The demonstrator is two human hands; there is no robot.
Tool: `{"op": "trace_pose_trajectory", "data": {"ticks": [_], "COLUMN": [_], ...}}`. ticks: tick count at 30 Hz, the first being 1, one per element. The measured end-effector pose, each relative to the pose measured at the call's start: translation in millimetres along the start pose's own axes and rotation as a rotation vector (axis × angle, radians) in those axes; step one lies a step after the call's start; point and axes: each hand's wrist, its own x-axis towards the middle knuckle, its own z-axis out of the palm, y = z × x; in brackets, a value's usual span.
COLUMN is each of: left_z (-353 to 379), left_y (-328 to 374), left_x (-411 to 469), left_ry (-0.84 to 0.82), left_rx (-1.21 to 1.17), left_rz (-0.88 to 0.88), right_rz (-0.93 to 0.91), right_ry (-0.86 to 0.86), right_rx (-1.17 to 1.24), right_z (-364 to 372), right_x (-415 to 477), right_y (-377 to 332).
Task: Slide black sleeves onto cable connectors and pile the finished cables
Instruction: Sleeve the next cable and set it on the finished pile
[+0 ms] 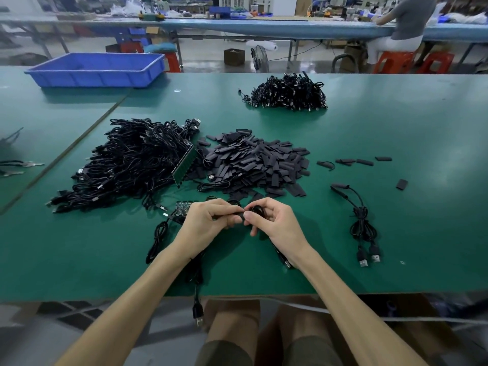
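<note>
Both hands meet just above the near edge of the green counter (396, 133). The left hand (208, 220) has its grip pinched on a cable connector (224, 215), whose long axis runs left to right toward the right hand (272, 220). The right grip is clamped on a black sleeve (239, 214) at the connector's tip, so the sleeve likely needs pushing leftward along that axis. The loose sleeve heap (253, 162) lies just beyond the hands, unsleeved cables (132, 165) to the left, 2 finished cables (361, 223) to the right. A factory hall stretches behind.
</note>
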Motion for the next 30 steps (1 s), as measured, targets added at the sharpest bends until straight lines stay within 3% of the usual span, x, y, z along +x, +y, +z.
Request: {"op": "trace_pose_trajectory", "data": {"ticks": [6,17,30], "left_z": [1.4,-5.4,-2.5], "left_y": [0.7,4.2,-3.8], "left_x": [0.1,3.8,4.5], "left_ry": [0.005,0.101,0.12], "left_rx": [-0.027,-0.344,-0.363], "left_rz": [-0.046,-0.219,-0.246], "right_rz": [-0.006,-0.018,0.002], "right_ry": [0.005,0.062,0.047], "right_rx": [0.022,0.136,0.102], "right_z": [-0.8,-4.3,-2.7], "right_x": [-1.4,-1.4,-1.9], "right_y": [-0.6,0.5,-3.2]}}
